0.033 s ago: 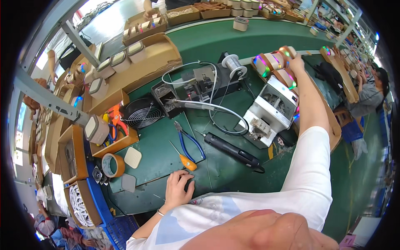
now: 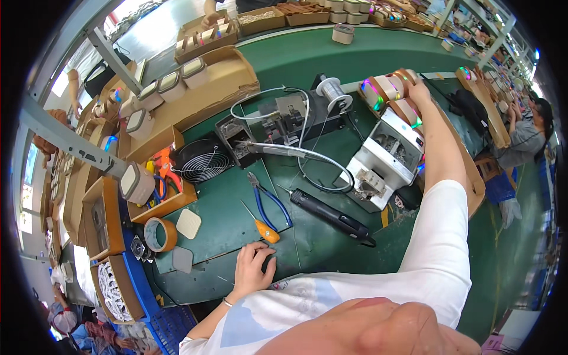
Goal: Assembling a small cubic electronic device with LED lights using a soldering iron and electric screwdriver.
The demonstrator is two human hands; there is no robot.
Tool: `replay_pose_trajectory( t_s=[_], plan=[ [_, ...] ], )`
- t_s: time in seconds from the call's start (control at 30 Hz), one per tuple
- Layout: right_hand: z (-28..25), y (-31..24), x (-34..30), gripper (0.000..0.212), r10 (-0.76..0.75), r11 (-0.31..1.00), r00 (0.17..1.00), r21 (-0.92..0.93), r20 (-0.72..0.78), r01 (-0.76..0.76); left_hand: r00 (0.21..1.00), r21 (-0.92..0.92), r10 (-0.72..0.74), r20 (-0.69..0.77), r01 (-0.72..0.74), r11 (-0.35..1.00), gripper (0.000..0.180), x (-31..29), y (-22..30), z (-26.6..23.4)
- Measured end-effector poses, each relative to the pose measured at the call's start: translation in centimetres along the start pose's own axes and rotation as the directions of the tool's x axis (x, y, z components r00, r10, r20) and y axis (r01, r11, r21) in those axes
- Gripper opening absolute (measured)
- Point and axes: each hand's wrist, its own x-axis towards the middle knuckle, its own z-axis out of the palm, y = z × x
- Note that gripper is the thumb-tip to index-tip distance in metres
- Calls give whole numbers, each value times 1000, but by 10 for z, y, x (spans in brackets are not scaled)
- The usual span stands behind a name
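Observation:
At the far right my right hand point(image 2: 419, 92) reaches over the white machine, its fingers closed on the edge of a rounded beige case point(image 2: 403, 76) in a cardboard box. Beside it stand similar cases point(image 2: 374, 93) with glowing coloured light bands. My left hand point(image 2: 254, 267) rests on the near edge of the green bench, fingers apart and holding nothing. Just beyond its fingertips lies an orange-handled screwdriver point(image 2: 267, 232). Blue-handled cutting pliers point(image 2: 264, 204) and a black electric screwdriver point(image 2: 331, 216) lie to the right of that.
A white machine point(image 2: 387, 151) stands below my right forearm. Behind the tools are a solder wire reel point(image 2: 332, 92), a looped cable and a black fan point(image 2: 204, 160). Leftward are a tape roll point(image 2: 160, 235), a tool box and cardboard trays. Other people work around the bench.
My right hand has shifted slightly toward me at the beige case, whose coloured glow shows less now. My left hand stays in place.

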Motion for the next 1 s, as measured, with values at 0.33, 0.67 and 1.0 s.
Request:
replay_pose_trajectory(
  t_s=[0.33, 0.67, 1.0],
  plan=[
    [-9, 5, -4, 53, -74, 991, 995, 108, -65, 80, 1000, -33, 2, -25, -2, 999, 20, 0, -2, 0],
    [-80, -180, -96, 50, -131, 643, 946, 700, -297, 309, 998, -30, 17, -67, -19, 999, 17, -1, 6, -2],
    [-18, -197, -143, 46, -346, 721, 927, 592, -144, 361, 979, 124, 64, -194, -40, 991, 14, -18, 14, 4]
  ],
)
